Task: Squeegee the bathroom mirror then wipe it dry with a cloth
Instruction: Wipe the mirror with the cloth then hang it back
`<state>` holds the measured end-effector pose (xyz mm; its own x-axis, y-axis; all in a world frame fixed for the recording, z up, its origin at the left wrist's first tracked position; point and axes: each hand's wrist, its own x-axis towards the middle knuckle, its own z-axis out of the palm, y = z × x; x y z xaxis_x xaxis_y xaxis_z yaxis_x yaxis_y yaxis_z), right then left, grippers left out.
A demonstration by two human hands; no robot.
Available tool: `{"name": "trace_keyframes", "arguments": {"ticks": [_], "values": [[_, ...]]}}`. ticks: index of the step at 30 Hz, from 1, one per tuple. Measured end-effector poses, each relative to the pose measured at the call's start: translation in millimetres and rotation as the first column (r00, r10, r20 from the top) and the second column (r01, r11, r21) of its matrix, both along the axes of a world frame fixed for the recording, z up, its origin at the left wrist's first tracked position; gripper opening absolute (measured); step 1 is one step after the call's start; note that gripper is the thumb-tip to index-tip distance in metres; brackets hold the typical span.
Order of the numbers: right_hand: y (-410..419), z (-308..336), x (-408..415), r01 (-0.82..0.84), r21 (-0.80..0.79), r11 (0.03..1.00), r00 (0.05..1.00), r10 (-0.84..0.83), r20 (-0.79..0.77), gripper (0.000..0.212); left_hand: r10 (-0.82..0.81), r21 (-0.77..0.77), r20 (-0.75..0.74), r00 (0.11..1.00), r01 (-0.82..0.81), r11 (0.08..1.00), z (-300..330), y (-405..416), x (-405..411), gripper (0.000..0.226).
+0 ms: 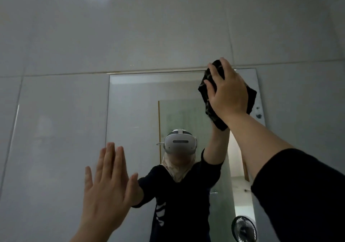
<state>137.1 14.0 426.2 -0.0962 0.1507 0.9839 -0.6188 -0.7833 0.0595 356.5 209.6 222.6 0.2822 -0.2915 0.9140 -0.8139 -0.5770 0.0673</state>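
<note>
Mirror [141, 100] is on the tiled wall, and we're clearly at the drying step: right hand [228, 92] presses a dark cloth [209, 100] flat on its top right corner. Left hand [106, 182] rests fingers spread, empty. Next I'd guess sweeping downward across.

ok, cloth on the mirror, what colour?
Dark, near black, with a faint lighter pattern; cloth under the right hand, head view.
</note>
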Motion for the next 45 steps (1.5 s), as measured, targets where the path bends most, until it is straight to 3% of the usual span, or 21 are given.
{"name": "trace_keyframes", "arguments": {"ticks": [10, 16, 25, 31, 36, 45], "values": [[-34.3, -44.3, -37.1, -0.004, 0.147, 0.989, 0.972, -0.031, 0.232, 0.043, -0.071, -0.049, 0.015, 0.997, 0.072, 0.996, 0.1, -3.7, -1.4, 0.076], [-15.8, -98.6, -17.7, 0.014, 0.184, 0.983, 0.971, -0.057, 0.233, 0.043, -0.087, -0.032, 0.013, 0.996, 0.088, 0.996, -1.7, -3.4, 1.0, 0.076], [54.8, -99.7, 65.3, 0.020, 0.138, 0.990, 0.999, -0.016, -0.031, 0.047, -0.172, -0.070, -0.019, 0.985, 0.171, 0.983, 2.6, 0.0, 0.2, 0.077], [101.6, -94.4, 129.8, -0.045, 0.021, 0.999, 0.981, 0.048, -0.189, 0.048, -0.272, -0.247, -0.149, 0.951, 0.230, 0.941, -18.9, 15.3, 6.1, 0.077], [136.7, -117.2, 175.9, -0.089, -0.039, 0.995, 0.940, 0.071, -0.335, 0.048, -0.232, -0.208, -0.313, 0.921, 0.172, 0.963, -56.9, 26.0, 15.0, 0.080], [126.1, -164.6, 155.1, -0.094, -0.108, 0.990, 0.879, 0.032, -0.477, 0.047, -0.216, -0.125, -0.316, 0.924, 0.185, 0.975, -60.5, 29.7, 26.1, 0.071]]}}
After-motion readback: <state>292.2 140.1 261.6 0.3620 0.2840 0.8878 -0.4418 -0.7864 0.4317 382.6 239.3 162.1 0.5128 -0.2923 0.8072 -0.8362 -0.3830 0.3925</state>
